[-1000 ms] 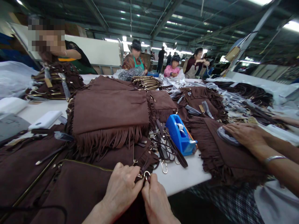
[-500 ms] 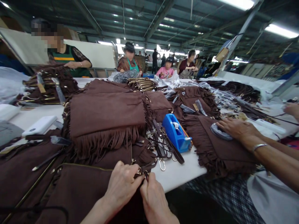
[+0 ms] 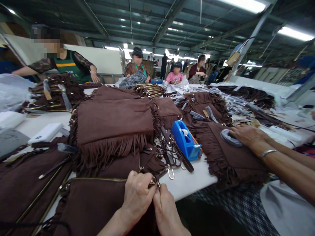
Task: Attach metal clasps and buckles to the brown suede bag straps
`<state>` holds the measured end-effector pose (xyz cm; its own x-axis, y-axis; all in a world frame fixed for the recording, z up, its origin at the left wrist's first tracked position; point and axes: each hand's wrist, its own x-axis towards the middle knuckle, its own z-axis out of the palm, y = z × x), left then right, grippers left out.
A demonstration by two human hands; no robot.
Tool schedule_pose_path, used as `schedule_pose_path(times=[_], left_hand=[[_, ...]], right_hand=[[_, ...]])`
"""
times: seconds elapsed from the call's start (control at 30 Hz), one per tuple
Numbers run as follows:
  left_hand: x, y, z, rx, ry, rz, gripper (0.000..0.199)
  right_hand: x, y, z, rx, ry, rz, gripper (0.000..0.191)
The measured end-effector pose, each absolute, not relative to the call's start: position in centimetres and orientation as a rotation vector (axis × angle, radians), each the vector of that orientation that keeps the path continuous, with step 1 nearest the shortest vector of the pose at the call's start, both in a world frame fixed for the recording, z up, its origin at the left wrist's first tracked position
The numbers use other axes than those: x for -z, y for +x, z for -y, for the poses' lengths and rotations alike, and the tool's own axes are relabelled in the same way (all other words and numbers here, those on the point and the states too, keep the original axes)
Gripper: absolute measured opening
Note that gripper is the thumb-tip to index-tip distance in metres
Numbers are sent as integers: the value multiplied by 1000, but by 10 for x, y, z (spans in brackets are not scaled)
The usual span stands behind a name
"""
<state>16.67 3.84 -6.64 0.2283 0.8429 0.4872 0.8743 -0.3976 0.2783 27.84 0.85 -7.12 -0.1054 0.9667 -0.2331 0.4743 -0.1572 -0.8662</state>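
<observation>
My left hand (image 3: pixel 139 190) is closed in a pinch on metal hardware at the top right corner of a brown bag (image 3: pixel 95 200) with a gold zipper. Right beside it, my right hand (image 3: pixel 164 203) pinches a small fitting at the same corner, the fingertips of both hands nearly touching. The exact shape of the fitting is hidden by my fingers. Just beyond my hands lie dark straps with metal clips (image 3: pixel 171 172) and a blue tape dispenser (image 3: pixel 185 141).
Stacked fringed bags (image 3: pixel 114 121) fill the middle. A co-worker's hands (image 3: pixel 248 136) rest on a fringed bag (image 3: pixel 228 157) at the right. A white device (image 3: pixel 45 132) lies at left, with a bag pile (image 3: pixel 56 93) behind. Several people sit or stand across the table.
My hands and the bag corner have shifted slightly right, still pinched together. The person at the far left has spread both arms and let go of the bag pile.
</observation>
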Motion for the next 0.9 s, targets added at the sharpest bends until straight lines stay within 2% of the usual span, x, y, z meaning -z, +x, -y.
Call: schedule_pose_path(times=[0.2,0.3,0.4,0.5,0.57,0.7,0.9], left_hand=[[58,168,-41,730,-2541,2063,21],[46,168,-42,654,-2552,2364,19],[39,167,-41,662,-2600,2455,18],[41,166,-35,668,-2664,2346,15],[48,166,-29,740,-2659,2099,19],[64,171,-15,1034,-2452,1471,22],[87,176,1,1183,-2419,1356,10]], right_hand=[[76,282,-6,-1212,-1710,1504,25],[78,288,-5,-1212,-1642,1458,22],[75,293,-3,-1299,-1570,1384,22],[67,297,-1,-1613,-1545,1208,21],[63,298,0,-1740,-1550,1135,20],[63,304,2,-1544,-1518,1337,23],[86,310,14,-1347,-1456,1580,22]])
